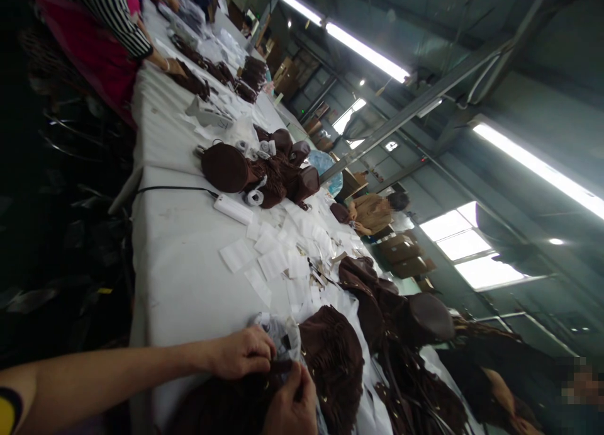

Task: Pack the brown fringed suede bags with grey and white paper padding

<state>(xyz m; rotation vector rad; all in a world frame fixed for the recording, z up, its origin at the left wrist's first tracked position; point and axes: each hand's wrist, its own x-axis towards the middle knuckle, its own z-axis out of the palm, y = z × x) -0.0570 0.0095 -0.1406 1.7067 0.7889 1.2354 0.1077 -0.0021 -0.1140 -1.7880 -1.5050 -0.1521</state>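
The view is tilted. My left hand (243,353) is closed, its fingertips pinching one end of a short dark brown strap (280,366). Thumb and finger of my right hand (295,402) grip the strap's other end. Below them lies a dark bag (219,406), mostly in shadow and partly covered by my hands. Behind my fingers is a clear plastic wrapping (283,329) with pale stuffing. A gathered brown bag (333,366) with small gold-coloured fittings lies just right of my hands.
Loose white paper pieces (274,262) and a white power strip (233,209) lie on the white-covered table (184,277). Brown bags (283,170) are piled farther along, more (401,315) at the right. Co-workers stand along both sides; one striped sleeve (120,22) reaches over the table.
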